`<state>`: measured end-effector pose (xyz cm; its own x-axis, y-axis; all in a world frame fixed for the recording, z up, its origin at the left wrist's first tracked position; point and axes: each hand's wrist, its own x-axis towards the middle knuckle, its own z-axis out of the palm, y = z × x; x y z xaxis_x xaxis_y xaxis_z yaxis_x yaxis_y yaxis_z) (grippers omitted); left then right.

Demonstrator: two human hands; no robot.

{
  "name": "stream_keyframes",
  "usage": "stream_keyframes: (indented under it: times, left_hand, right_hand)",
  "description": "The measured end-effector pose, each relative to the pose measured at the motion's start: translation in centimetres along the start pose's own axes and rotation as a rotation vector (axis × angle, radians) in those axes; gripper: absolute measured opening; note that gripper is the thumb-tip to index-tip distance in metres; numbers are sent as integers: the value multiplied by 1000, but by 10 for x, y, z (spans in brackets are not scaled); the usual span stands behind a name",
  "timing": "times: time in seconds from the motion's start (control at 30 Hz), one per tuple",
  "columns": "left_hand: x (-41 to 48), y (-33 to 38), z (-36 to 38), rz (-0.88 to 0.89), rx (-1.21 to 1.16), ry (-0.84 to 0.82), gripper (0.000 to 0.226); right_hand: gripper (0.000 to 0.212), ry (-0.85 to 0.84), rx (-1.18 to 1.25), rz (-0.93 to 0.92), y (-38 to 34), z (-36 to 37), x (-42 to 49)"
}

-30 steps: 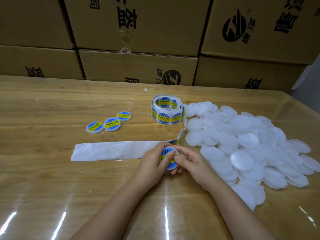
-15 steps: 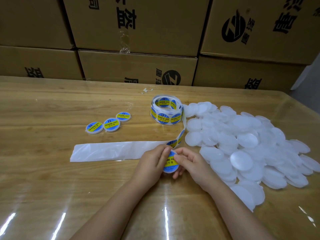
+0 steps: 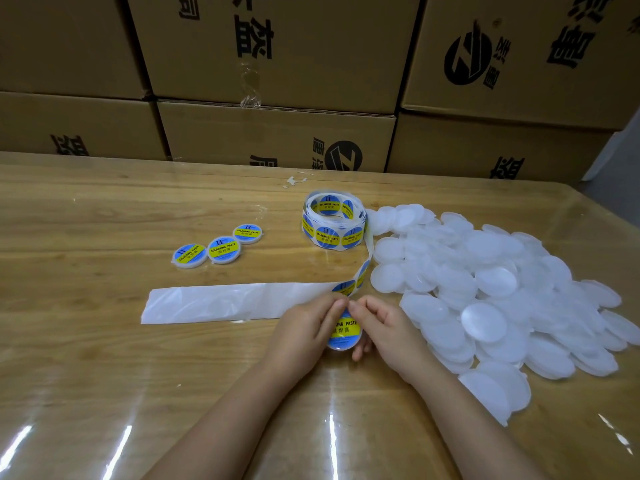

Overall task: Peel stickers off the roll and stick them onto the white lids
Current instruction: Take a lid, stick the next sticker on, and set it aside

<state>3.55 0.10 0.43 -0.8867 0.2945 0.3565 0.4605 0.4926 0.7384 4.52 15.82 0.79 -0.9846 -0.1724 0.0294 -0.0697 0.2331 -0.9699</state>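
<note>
Checker: Grip status, both hands?

Operator: Left hand point(image 3: 304, 327) and right hand point(image 3: 384, 323) both grasp one labelled lid point(image 3: 344, 332), pinching it from opposite sides. Thumb tips meet at its upper edge. Right-hand fingertips show below the lid.

Checker: Position of that lid?

Operator: Between the two hands, above the wooden table point(image 3: 86, 358), tilted towards the camera. Its blue and yellow sticker faces up; the words "PASTE" and part of "SOLDERING" are readable. Whether the lid touches the table cannot be told.

Checker: Sticker supply?

Operator: Sticker roll point(image 3: 334, 220) stands on the table beyond the hands. An unwound length runs from it down to the hands, with stickers on it just above the thumbs. The bare backing strip point(image 3: 221, 303) lies flat to the left.

Checker: Lid stock?

Operator: Pile of white lids point(image 3: 485, 289) lies to the right, just beside the right hand. Three finished lids point(image 3: 223, 250) lie in a touching row left of the roll.

Checker: Background?

Operator: Stacked cardboard cartons point(image 3: 277, 46) line the far table edge.
</note>
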Motion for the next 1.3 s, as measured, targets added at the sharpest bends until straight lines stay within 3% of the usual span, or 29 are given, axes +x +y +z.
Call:
stream_keyframes:
  times: [0.27,0.47,0.53,0.6,0.87,1.03,1.2,1.3]
  left_hand:
    - [0,-3,0,-20,-75,-79,44]
    - [2,-6,-1,-45,-115,-13,15]
    - [3,-6,-1,-64,-133,9,15]
    - [3,-5,-1,-70,-159,31,19]
    - [7,-6,-5,-176,-510,135,21]
    - [7,-6,-4,-155,-519,143,22]
    - [5,-6,1,-19,-277,109,60]
    - [5,-9,2,-6,-215,112,70]
  right_hand:
    - [26,13,39,15,3,-2,2]
    - [16,-97,108,12,-3,-4,0]
    - [24,-108,101,15,-4,-3,-1]
    - [18,-100,84,15,-4,-2,0]
    - [18,56,182,26,-3,-4,3]
    - [15,153,292,47,-3,-4,6]
    - [14,143,285,45,-4,-4,6]
    - [14,135,284,44,-5,-4,5]
